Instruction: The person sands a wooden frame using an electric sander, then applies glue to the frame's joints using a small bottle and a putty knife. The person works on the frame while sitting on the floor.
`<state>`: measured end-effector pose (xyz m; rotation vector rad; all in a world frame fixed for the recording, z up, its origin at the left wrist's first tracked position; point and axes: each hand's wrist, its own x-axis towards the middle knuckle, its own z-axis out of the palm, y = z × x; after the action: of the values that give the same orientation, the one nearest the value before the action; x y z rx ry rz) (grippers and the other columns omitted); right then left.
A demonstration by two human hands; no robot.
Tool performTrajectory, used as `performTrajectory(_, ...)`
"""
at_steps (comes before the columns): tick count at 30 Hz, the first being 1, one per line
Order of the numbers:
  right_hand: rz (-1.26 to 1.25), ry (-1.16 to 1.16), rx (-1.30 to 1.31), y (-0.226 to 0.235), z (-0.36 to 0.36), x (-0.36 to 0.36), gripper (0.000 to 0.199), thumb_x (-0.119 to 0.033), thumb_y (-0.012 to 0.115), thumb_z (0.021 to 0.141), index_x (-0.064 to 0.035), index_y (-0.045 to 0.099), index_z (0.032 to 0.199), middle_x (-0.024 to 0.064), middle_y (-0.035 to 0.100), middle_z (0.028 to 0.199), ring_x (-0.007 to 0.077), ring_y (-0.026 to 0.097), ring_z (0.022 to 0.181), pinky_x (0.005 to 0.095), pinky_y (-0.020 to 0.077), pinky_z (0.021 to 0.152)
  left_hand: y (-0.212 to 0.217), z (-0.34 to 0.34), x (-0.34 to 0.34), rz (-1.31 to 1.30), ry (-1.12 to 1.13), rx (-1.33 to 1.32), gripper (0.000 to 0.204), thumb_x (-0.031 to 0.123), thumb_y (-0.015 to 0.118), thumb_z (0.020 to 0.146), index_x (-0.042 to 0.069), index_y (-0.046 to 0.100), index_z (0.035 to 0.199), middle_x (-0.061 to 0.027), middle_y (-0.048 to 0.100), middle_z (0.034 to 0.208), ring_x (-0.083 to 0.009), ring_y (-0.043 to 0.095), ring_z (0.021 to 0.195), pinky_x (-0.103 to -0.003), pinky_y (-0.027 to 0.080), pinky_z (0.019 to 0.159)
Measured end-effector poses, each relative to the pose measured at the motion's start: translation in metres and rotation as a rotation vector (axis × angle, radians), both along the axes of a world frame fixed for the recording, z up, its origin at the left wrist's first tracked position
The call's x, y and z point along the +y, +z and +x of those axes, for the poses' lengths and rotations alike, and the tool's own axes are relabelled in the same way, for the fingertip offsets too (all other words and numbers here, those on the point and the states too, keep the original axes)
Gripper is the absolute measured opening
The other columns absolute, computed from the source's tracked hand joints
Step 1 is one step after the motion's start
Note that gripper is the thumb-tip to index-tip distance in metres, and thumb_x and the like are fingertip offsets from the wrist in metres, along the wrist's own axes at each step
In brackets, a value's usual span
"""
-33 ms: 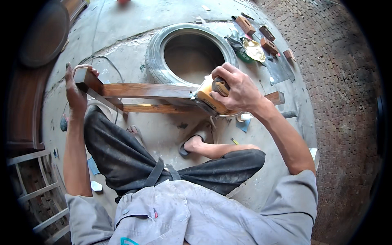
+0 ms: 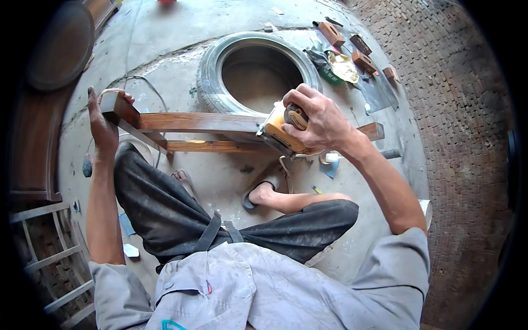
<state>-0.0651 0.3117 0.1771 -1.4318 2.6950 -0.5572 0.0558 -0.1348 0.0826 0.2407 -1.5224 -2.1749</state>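
A brown wooden frame [image 2: 192, 122] of joined bars lies crosswise in front of me, above my crossed legs. My left hand [image 2: 105, 122] is closed around the block at its left end, with the thumb on the near side and fingertips showing behind. My right hand [image 2: 318, 116] is wrapped over the top of a yellow and black power sander [image 2: 286, 129]. The sander sits tilted against the upper bar, right of the middle. Its underside and the bar beneath it are hidden. A second bar [image 2: 220, 147] runs just below the first.
A large tyre [image 2: 212, 82] lies flat behind the frame. At the far right are wooden blocks [image 2: 331, 34], a crumpled bag [image 2: 344, 69] and dark sheets. A cable [image 2: 149, 82] curls at the left. Dark furniture [image 2: 36, 143] and a pale slatted frame [image 2: 52, 258] stand far left.
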Motion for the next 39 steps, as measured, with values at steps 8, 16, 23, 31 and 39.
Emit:
performTrajectory(8,0.097,0.095,-0.005,0.018,-0.030,0.097,0.039,-0.026,0.078,0.078,-0.0093,0.058,0.106,0.0111,0.057,0.099,0.0332,0.063,0.092,0.0438,0.0541,0.081,0.013,-0.014,0.013,0.005,0.119,-0.045,0.049,0.045,0.045,0.105,0.002,0.064,0.089,-0.0136,0.068,0.080,-0.0253,0.067,0.082,-0.036,0.051,0.085)
performTrajectory(16,0.200,0.114,-0.037,0.033,-0.024,0.081,0.038,-0.017,0.077,0.076,-0.0070,0.056,0.106,0.0137,0.057,0.100,0.0368,0.062,0.092,0.0444,0.0536,0.079,-0.001,-0.016,0.069,-0.078,-0.067,-0.023,0.047,0.035,0.033,0.107,0.004,0.065,0.094,-0.0096,0.067,0.096,-0.0193,0.062,0.093,-0.033,0.046,0.093)
performTrajectory(23,0.189,0.189,-0.034,0.023,-0.007,-0.054,0.051,-0.018,0.079,0.079,-0.0006,0.050,0.117,0.0172,0.057,0.104,0.0370,0.063,0.097,0.0452,0.0545,0.083,0.015,-0.021,0.067,0.082,-0.177,-0.088,0.021,0.020,0.046,0.096,0.002,0.056,0.097,-0.0092,0.056,0.102,-0.0163,0.053,0.098,-0.029,0.042,0.093)
performTrajectory(31,0.241,0.322,-0.034,0.026,0.004,-0.166,0.047,-0.020,0.080,0.079,0.0020,0.053,0.110,0.0176,0.057,0.104,0.0356,0.062,0.100,0.0451,0.0554,0.081,0.020,-0.020,0.071,-0.006,-0.135,-0.086,0.019,0.019,0.049,0.095,0.003,0.059,0.100,-0.0047,0.059,0.096,-0.0098,0.054,0.086,-0.024,0.045,0.080)
performTrajectory(39,0.183,0.373,0.025,0.018,0.007,-0.199,0.047,-0.019,0.081,0.078,0.0032,0.053,0.108,0.0178,0.058,0.103,0.0364,0.062,0.098,0.0447,0.0555,0.080,0.021,-0.017,0.072,0.068,-0.131,-0.100,0.017,0.021,0.058,0.097,0.004,0.060,0.099,-0.0013,0.061,0.092,-0.0068,0.056,0.083,-0.022,0.048,0.076)
